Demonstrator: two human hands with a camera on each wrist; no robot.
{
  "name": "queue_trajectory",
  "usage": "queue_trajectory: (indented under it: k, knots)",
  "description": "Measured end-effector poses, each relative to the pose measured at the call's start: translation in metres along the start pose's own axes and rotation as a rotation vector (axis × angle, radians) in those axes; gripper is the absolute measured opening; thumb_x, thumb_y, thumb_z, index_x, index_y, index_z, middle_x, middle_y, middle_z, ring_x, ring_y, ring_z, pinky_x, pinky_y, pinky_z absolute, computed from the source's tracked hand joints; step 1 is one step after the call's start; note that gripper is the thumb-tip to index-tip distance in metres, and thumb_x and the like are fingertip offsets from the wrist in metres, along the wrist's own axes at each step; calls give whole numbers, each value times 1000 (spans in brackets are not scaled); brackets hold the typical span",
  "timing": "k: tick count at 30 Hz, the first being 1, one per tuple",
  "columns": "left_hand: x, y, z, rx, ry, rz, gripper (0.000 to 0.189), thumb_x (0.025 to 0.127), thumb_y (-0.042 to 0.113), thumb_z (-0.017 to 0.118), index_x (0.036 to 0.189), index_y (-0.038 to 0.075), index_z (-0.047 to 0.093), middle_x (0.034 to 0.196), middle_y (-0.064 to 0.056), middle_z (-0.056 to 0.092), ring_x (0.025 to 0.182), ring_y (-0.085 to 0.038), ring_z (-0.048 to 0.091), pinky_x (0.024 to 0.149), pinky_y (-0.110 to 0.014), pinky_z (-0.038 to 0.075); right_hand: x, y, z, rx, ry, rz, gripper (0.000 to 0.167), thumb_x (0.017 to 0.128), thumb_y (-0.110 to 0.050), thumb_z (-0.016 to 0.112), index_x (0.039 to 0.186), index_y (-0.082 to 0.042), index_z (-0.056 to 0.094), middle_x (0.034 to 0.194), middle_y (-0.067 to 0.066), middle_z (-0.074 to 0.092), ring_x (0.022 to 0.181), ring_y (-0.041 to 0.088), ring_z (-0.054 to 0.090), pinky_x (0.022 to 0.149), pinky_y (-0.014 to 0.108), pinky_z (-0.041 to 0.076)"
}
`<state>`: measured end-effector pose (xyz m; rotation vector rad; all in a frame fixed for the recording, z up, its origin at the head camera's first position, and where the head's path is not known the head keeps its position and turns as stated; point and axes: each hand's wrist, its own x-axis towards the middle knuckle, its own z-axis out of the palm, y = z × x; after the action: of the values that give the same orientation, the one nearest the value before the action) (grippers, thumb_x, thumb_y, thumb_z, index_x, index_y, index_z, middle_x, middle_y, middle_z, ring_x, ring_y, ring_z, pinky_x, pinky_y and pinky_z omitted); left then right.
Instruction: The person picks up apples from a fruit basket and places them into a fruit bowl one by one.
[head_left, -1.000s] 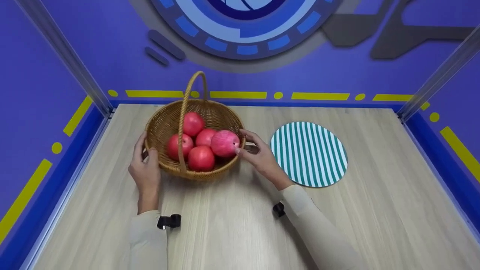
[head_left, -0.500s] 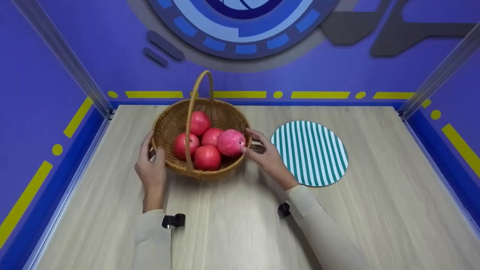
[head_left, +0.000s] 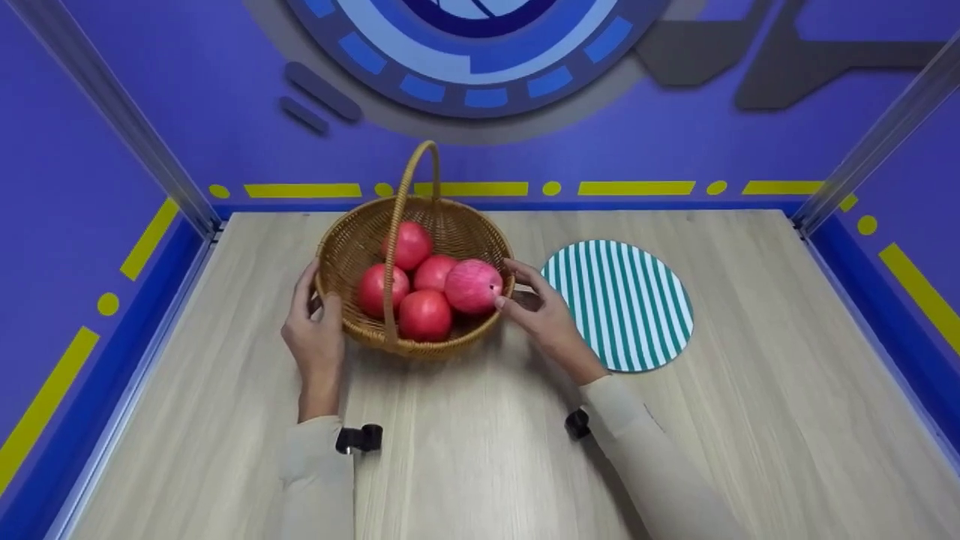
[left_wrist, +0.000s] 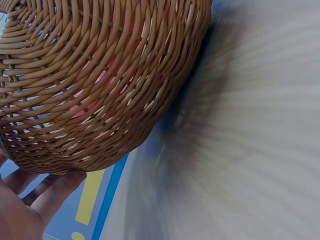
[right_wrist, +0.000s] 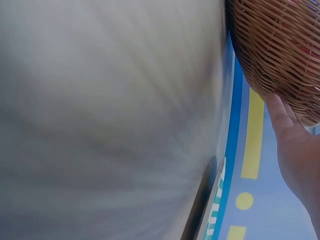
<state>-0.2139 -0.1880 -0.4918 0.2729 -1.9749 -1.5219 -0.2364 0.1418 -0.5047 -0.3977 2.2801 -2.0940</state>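
**Both my hands on the wicker basket**

My left hand (head_left: 315, 337) is clamped on the left side of the wicker basket (head_left: 442, 349), and my right hand (head_left: 546, 321) pinches its right rim between thumb and fingers. The basket is above the far half of the bench (head_left: 480, 450), left of the middle and near the far edge; I cannot tell whether its base touches the surface. Its handle (head_left: 406, 182) arches from front to back.

Inside lie four red fruits (head_left: 424, 316) and a pinker, streaked fruit (head_left: 469, 286), which sits against the right wall beside my right thumb.

Just right of that hand, a round green-and-white striped mat (head_left: 630, 307) lies flat, closer to the bench's far edge than its near one. My beige sleeves (head_left: 319, 472) reach in from the near edge, with a small black device (head_left: 364, 439) at each cuff. Behind the far edge stands a blue-purple wall (head_left: 480, 161) marked with yellow dashes.
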Motion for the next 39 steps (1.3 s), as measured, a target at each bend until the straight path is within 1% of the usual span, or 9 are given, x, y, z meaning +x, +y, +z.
queue_trajectory:
  k: [6,9,12,18,24,29,31,34,39]
  knots:
    - [-2,3,8,-15,5,-13,50,97,9,60,145,23,69,137,-4,70,112,-26,67,100,-37,53,-2,0,-7,13,4,-10,63,99,-25,78,157,-24,53,147,9,55,128,28,62,104,38,54]
    - [-2,5,12,-26,-8,-21,51,97,10,60,145,23,68,138,-5,69,114,-27,67,101,-43,53,-3,1,-10,31,20,-12,62,99,-22,77,156,-22,54,145,10,56,128,29,62,103,37,55]
    - [-4,6,16,-46,-22,-29,51,97,9,60,145,24,68,137,-6,69,114,-27,67,102,-45,53,-4,2,-15,58,22,-8,62,99,-21,77,156,-20,53,146,10,55,129,30,60,104,37,54]
    - [-7,7,25,-88,-33,-50,52,96,9,60,146,22,68,137,-8,69,115,-30,67,101,-46,53,-5,4,-23,14,35,-18,63,100,-22,76,157,-18,52,150,7,54,132,30,58,108,38,51]
    - [-9,7,35,-105,-34,-86,52,97,3,60,148,14,65,141,-15,66,119,-35,65,101,-43,52,-6,5,-32,-32,52,-31,63,99,-17,76,158,-16,52,151,10,54,129,31,62,104,35,54]
    - [-13,9,43,-116,-41,-92,52,97,8,62,148,19,66,140,-12,67,115,-32,66,99,-43,54,-9,4,-40,1,41,-14,63,100,-19,76,158,-20,51,150,12,53,129,32,62,99,34,57]
    - [-14,9,45,-122,-43,-82,52,96,11,62,147,22,67,141,-8,67,114,-29,66,97,-42,55,-10,3,-42,-2,44,-3,63,100,-22,76,158,-22,51,150,11,53,129,31,63,98,35,57]
    - [-14,10,47,-125,-47,-87,53,96,11,62,147,23,67,142,-7,67,113,-28,67,96,-41,56,-12,2,-43,-21,53,8,63,100,-26,76,158,-25,51,150,10,52,129,30,62,98,36,57]
    - [-14,8,51,-115,-53,-69,53,96,15,61,148,25,66,143,-5,66,113,-27,66,97,-44,57,-12,3,-44,2,61,1,63,100,-21,76,158,-21,51,149,12,53,129,32,62,96,36,58]
